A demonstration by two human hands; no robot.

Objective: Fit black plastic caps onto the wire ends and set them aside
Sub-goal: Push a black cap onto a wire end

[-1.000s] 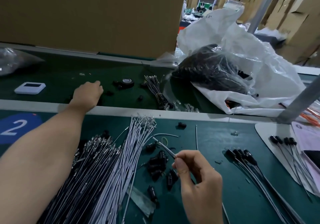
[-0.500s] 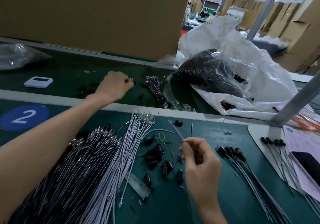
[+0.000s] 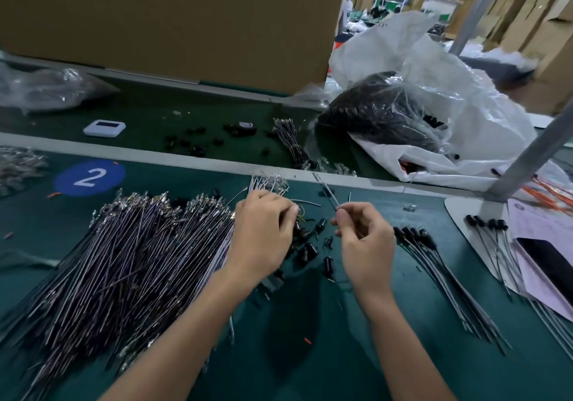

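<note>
The green worktop (image 3: 310, 363) fills the lower part of the view. A tall cardboard box (image 3: 173, 19) stands at its far side. To the right of the box slumps a white plastic bag (image 3: 434, 84), with dark parts showing through it.

A big heap of uncapped wires (image 3: 124, 261) covers the left of the worktop, metal ends pointing away from the person. The left hand (image 3: 263, 236) lies at the heap's right edge, back up, its fingers (image 3: 286, 211) curled under toward the palm. The hand hides its own grip, so I cannot tell whether it holds anything.

The right hand (image 3: 364, 245) is just beside it, with a narrow gap between them. Its thumb and forefinger pinch one wire (image 3: 325, 191). The wire rises from the fingertips slanting up and to the left, its bare metal tip clear of both hands.

To the right of the right hand, capped wires (image 3: 415, 236) lie fanned on the worktop, caps at the far end. Loose black caps (image 3: 310, 250) are scattered between and below the two hands, some close under the left fingers.
</note>
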